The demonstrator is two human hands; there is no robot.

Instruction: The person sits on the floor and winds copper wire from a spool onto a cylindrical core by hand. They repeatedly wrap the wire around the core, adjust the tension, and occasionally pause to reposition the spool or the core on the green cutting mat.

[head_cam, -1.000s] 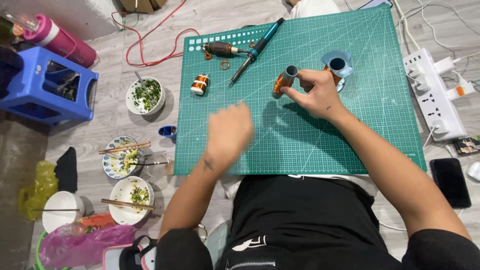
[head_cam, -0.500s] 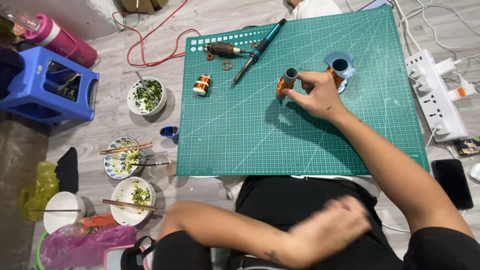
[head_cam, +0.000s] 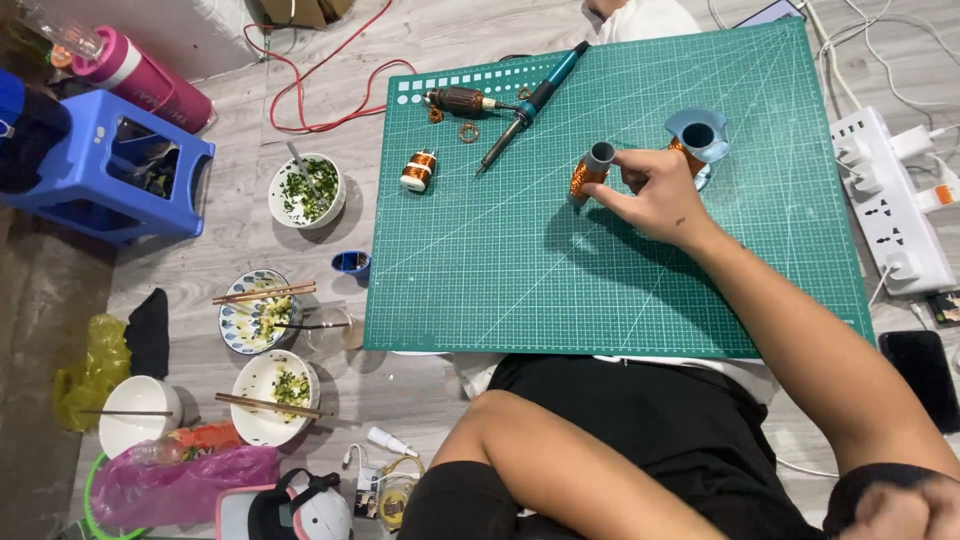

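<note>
I see my right hand (head_cam: 655, 190) in the upper middle of the frame, fingers pinched around a small copper coil (head_cam: 590, 170) wound on a grey core, which stands on the green cutting mat (head_cam: 560, 290). My left hand (head_cam: 900, 510) sits at the lower right corner, crossed over my lap; it looks loosely curled and holds nothing I can make out. Judging by the full layer of copper on the coil, the winding looks largely done, though I cannot tell if its ends are finished. Just right of the right hand lies a blue spool (head_cam: 700, 135). Up the mat rest a soldering iron (head_cam: 530, 105), a motor rotor (head_cam: 455, 100) and a second little coil (head_cam: 418, 170), all well apart from my grip and not in the way. Off the mat, on the floor at left, stand bowls of food with chopsticks (head_cam: 265, 295) and a blue stool (head_cam: 110, 175); a white power strip (head_cam: 890, 215) runs along the right edge.
</note>
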